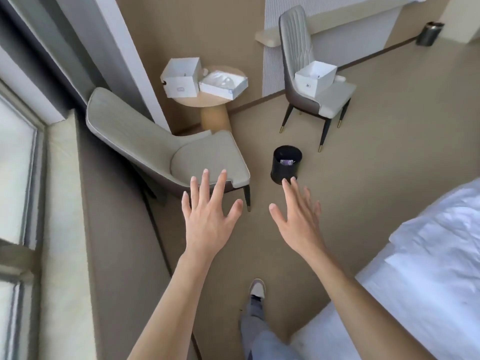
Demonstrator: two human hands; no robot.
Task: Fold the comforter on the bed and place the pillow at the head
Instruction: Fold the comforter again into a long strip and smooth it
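Note:
A white bed (405, 302) fills the lower right corner, with a rumpled white comforter (441, 229) lying on top of it. No pillow shows in this view. My left hand (210, 219) is stretched out over the carpet in front of me, fingers spread, holding nothing. My right hand (298, 222) is held beside it, also spread and empty, to the left of the bed and apart from the comforter. Both forearms reach in from the bottom edge.
A grey armchair (181, 152) stands just beyond my left hand. A black bin (285, 163) sits on the carpet ahead. Farther off are a round side table (207, 100) with white boxes and a second chair (311, 81). A window bench (65, 229) runs along the left.

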